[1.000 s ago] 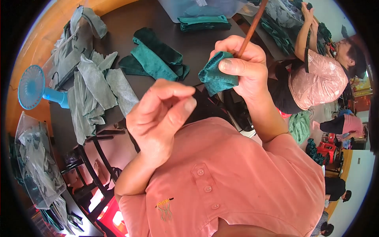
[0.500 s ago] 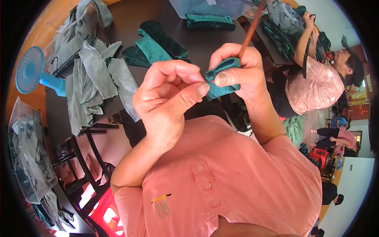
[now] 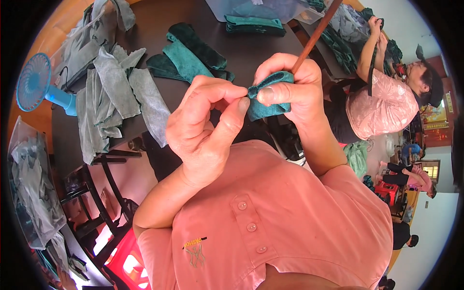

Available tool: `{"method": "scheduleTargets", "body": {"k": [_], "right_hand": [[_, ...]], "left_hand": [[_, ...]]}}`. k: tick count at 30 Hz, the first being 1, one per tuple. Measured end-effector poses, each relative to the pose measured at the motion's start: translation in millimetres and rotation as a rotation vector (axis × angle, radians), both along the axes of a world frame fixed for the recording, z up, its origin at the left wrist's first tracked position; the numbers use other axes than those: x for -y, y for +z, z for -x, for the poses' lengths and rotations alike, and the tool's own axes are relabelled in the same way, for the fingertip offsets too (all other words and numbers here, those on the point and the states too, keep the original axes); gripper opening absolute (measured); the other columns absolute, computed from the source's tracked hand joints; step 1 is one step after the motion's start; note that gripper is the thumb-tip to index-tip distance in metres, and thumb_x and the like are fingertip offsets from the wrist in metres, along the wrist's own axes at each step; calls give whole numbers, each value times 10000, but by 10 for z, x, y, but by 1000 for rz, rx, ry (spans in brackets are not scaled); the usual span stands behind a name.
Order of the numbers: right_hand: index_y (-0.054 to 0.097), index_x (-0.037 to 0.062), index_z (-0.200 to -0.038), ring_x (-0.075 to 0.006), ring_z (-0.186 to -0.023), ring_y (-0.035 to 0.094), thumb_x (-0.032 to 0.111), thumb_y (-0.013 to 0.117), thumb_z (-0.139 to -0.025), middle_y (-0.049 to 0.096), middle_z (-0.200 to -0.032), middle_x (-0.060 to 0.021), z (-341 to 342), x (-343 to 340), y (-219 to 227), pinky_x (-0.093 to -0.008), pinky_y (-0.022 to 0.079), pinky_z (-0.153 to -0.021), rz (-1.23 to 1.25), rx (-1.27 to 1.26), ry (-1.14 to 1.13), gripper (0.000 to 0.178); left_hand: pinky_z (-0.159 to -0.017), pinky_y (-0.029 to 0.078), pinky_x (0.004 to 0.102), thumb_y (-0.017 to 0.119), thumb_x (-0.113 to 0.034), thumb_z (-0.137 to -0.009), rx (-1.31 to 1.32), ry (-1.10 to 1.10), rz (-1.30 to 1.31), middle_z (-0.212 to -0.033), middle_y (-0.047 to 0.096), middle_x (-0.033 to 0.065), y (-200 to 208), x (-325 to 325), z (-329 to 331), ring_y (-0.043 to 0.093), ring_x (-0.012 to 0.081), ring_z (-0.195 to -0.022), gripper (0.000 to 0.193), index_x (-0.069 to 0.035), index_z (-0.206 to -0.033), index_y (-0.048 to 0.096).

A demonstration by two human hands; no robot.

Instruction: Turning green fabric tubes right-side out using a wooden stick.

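Observation:
A small folded piece of dark green velvet cloth (image 3: 266, 111) is held up above the near edge of the dark table. My right hand (image 3: 307, 92) is closed on it, thumb pressed on the front of the fold. A thin reddish-brown stick (image 3: 319, 31) slants up and right from the same hand; its lower end is hidden behind the fingers. My left hand (image 3: 205, 123) pinches at the cloth's left edge with thumb and forefinger, its other fingers curled. Whether something tiny sits between those fingertips, I cannot make out.
Green velvet strips (image 3: 193, 55) and grey-green cloth pieces (image 3: 116, 89) lie on the table (image 3: 154, 34). A blue fan (image 3: 36, 82) stands at left. Behind a folded green stack (image 3: 253, 26) is a clear plastic bin (image 3: 261, 8). A co-worker (image 3: 382, 101) handles cloth at right.
My left hand's thumb and forefinger have moved up to the cloth's edge. The stick leans a little further right, and the view has shifted slightly.

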State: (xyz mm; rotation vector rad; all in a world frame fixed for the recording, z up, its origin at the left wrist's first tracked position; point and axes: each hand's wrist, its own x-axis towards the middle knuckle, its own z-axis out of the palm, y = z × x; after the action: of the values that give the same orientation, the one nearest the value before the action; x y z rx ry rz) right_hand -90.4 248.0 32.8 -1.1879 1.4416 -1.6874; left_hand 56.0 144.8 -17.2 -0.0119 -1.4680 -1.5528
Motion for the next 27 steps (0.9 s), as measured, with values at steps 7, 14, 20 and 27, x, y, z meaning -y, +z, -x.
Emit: {"method": "scheduleTargets", "body": {"k": [7,14,20,27], "right_hand": [[649,-56,-843,-127,-618,620,-1,749,-675,653,-745,-93,-41,8,6,-220,469,-563,-7,12,-6,203],[650,-45,-838,-106,-618,604,1,756,-676,649,-736,-75,-92,8,-3,-212,450,-551,9,-40,-56,199],[651,-39,-828,-82,-609,577,-12,758,-678,643,-733,-59,-102,-8,-28,-200,415,-538,-1,-95,-77,186],[647,-43,-823,-91,-600,578,-6,758,-681,640,-727,-66,-81,-27,-75,-209,422,-543,-19,-82,-60,185]], "left_hand": [[-607,462,216,619,85,-845,54,-16,46,-921,610,83,23,21,-40,556,104,-707,125,51,-965,632],[-515,439,248,649,104,-777,-9,238,294,-790,591,89,60,3,10,534,122,-592,155,30,-911,632],[-469,423,295,652,139,-654,-28,416,480,-699,525,98,40,11,91,528,212,-550,240,16,-855,607],[-454,407,306,631,132,-622,-47,508,643,-683,488,89,-27,54,146,499,220,-535,263,2,-844,574]]}}
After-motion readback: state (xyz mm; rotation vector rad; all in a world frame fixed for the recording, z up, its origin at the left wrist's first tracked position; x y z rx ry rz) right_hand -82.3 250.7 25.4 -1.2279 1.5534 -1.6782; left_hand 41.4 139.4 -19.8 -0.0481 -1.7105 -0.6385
